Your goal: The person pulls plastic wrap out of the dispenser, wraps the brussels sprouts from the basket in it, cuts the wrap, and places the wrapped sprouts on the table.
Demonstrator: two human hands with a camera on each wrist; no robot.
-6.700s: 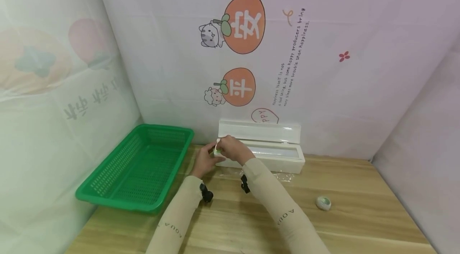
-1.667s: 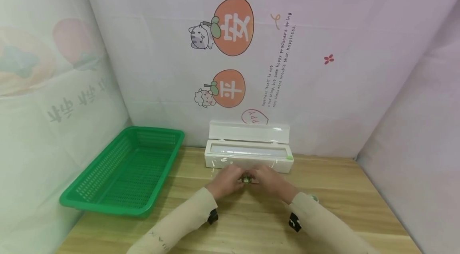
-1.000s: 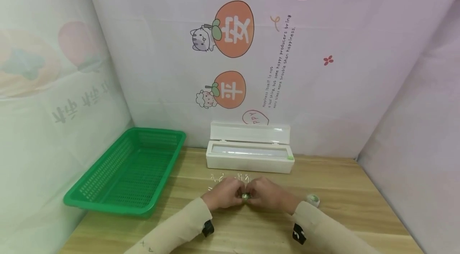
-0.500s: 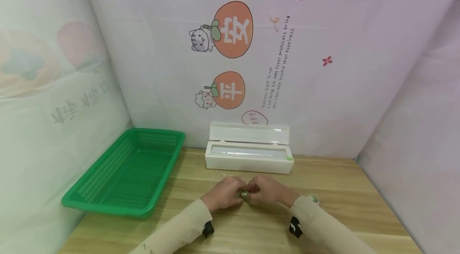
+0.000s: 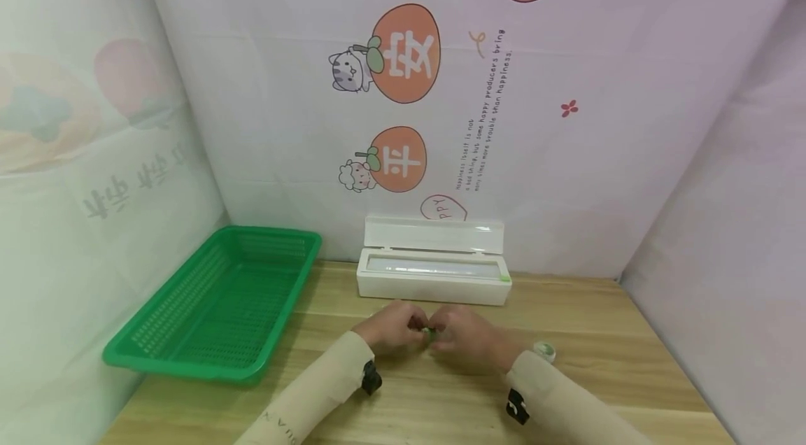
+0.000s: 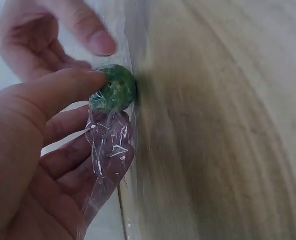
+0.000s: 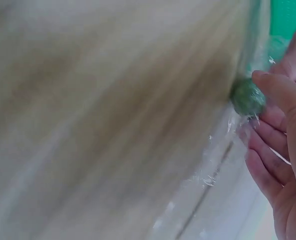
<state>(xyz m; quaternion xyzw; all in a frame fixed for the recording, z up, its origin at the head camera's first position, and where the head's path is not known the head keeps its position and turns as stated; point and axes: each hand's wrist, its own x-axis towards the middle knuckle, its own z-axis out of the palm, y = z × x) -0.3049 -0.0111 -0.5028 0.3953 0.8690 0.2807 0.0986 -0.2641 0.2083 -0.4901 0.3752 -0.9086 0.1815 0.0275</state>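
In the head view both hands meet over the table around a small green ball-like thing (image 5: 431, 334) wrapped in clear cling film. My left hand (image 5: 393, 326) pinches it, its thumb pressed on the ball (image 6: 115, 87) in the left wrist view. Crinkled cling film (image 6: 105, 145) trails down over the left fingers. My right hand (image 5: 469, 336) holds the ball from the other side; in the right wrist view its thumb lies at the ball's edge (image 7: 248, 97), with the fingers curled below. What the green thing is, I cannot tell. Film hides its surface.
A white cling film dispenser (image 5: 434, 289) with its clear lid raised stands against the back wall, a green slider (image 5: 505, 278) at its right end. A green basket (image 5: 252, 368) is at left. A small pale, green-topped round thing (image 5: 544, 352) lies beside the right sleeve.
The hands have left the dispenser's left end and come forward to the wrapped ball; the green slider is now at the right end. In the last second the fingers shift around the ball.
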